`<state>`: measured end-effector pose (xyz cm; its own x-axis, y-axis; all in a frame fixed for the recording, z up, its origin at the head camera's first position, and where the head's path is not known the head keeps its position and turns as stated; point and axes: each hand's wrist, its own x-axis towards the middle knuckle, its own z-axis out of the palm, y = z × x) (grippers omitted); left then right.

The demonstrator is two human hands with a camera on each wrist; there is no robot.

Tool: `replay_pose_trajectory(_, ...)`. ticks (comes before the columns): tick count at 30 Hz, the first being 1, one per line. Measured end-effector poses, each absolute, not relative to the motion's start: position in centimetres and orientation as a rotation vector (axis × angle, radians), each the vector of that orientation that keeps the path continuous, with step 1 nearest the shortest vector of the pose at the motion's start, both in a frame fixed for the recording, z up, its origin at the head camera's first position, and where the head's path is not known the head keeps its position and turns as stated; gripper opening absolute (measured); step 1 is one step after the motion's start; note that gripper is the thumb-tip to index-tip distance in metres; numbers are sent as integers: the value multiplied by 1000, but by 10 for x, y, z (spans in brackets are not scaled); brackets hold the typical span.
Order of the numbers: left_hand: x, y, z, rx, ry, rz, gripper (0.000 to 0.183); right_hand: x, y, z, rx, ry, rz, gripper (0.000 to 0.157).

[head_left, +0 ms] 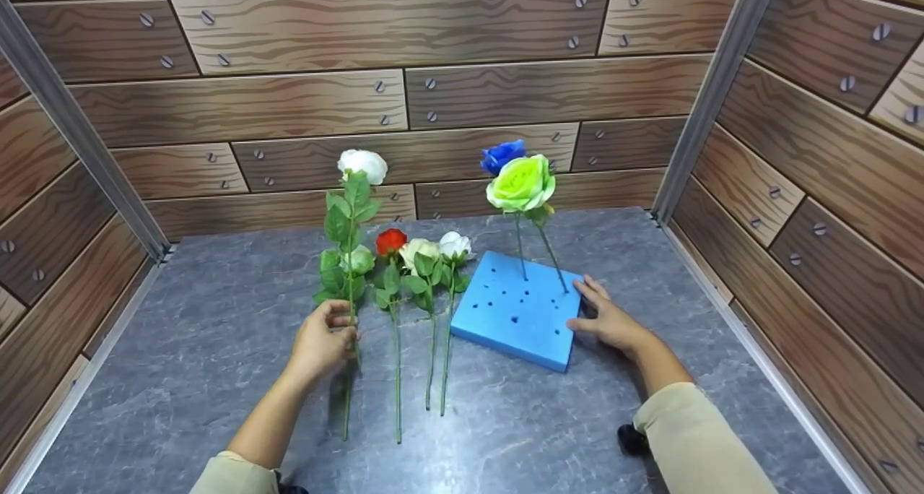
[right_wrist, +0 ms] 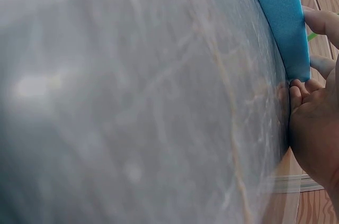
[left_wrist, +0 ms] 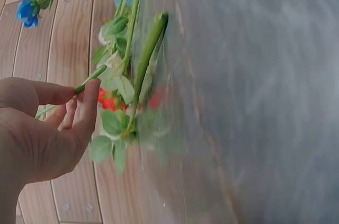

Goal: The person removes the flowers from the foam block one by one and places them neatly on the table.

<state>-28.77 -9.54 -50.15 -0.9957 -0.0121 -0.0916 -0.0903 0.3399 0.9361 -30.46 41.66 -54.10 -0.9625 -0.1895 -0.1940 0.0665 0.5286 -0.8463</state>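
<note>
Firstly, one white artificial rose (head_left: 364,165) with green leaves, held above the grey marbled desk (head_left: 577,436), its slim stem pinched near the lower end in the left hand's grip (head_left: 325,342). To its right, one flat blue foam block (head_left: 530,339), pierced with holes, bearing one blue rose (head_left: 503,157) and one lime-green rose (head_left: 523,183); right hand (head_left: 610,323) against its right edge, fingers spread, grip not closed. Lying between: one red rose (head_left: 391,241), one cream rose (head_left: 419,254). Handling note, by judgement: low pinch, stem aligned squarely with a hole, block braced.
</note>
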Motion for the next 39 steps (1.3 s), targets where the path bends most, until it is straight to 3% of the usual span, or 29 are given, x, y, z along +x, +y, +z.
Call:
replay_pose_trajectory(35,-284,-184,-510,-46,2191,1646,42,-305,416,-541,-80,2515,-1397,103)
replay_pose_trajectory(39,-282,-190,-510,-52,2188,1612,36,-305,416,-541,-80,2526,-1382,103)
